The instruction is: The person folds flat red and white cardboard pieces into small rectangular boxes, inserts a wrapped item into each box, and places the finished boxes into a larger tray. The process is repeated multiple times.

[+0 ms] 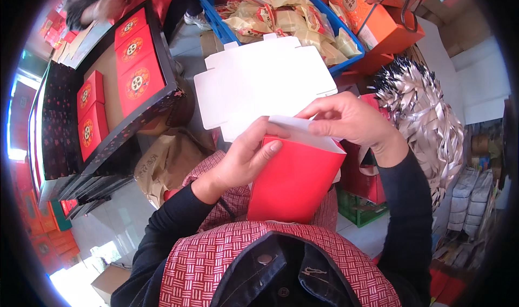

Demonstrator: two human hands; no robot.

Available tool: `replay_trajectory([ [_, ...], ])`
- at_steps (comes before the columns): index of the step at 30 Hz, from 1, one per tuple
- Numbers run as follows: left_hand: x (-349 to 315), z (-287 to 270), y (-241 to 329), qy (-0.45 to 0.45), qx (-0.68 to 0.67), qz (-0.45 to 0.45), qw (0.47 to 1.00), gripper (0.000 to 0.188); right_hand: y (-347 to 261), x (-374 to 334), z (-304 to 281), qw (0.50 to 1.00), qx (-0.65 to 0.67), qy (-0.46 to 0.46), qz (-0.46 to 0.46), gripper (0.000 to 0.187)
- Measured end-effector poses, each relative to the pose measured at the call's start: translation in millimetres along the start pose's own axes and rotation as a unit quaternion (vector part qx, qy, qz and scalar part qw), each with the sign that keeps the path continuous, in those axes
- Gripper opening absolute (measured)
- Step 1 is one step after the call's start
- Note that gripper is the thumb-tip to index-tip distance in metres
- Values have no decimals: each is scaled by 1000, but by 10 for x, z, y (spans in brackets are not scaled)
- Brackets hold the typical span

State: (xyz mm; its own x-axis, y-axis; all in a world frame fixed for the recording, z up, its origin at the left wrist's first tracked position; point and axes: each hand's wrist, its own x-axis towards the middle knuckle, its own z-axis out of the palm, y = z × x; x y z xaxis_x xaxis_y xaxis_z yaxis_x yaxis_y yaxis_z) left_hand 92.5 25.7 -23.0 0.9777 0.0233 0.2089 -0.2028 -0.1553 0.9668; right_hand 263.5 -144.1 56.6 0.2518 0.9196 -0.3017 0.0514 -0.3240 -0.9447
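Note:
A red paper box with a white inside stands at my lap, its open end facing up and away. My left hand grips its upper left edge, thumb on the red face and fingers at the opening. At the same end, my right hand pinches the white flap between thumb and fingers. The inside of the box is mostly hidden behind the flap and fingers. Just beyond my hands lies an unfolded carton blank, white side up.
A blue crate of wrapped packets is at the back. To the left, a black tray carries several red boxes. Bundled pale ribbons and orange gift boxes are on the right. Another person's hand shows at far left.

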Motion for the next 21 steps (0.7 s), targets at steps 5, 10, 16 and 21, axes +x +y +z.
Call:
replay_trajectory([
  [5,-26,48,-21,46,7,51,998,25,-48,95,45,997,-39,-61,-41,30],
  [10,-86,112,-32,115,57,98,987,34,-61,59,188,996,-67,-3,-66,27],
  [16,-143,180,-120,127,-66,34,989,43,-26,59,198,1000,-20,0,-5,33],
  [21,-125,151,-117,107,-71,49,991,38,-97,137,43,993,-110,-33,17,34],
])
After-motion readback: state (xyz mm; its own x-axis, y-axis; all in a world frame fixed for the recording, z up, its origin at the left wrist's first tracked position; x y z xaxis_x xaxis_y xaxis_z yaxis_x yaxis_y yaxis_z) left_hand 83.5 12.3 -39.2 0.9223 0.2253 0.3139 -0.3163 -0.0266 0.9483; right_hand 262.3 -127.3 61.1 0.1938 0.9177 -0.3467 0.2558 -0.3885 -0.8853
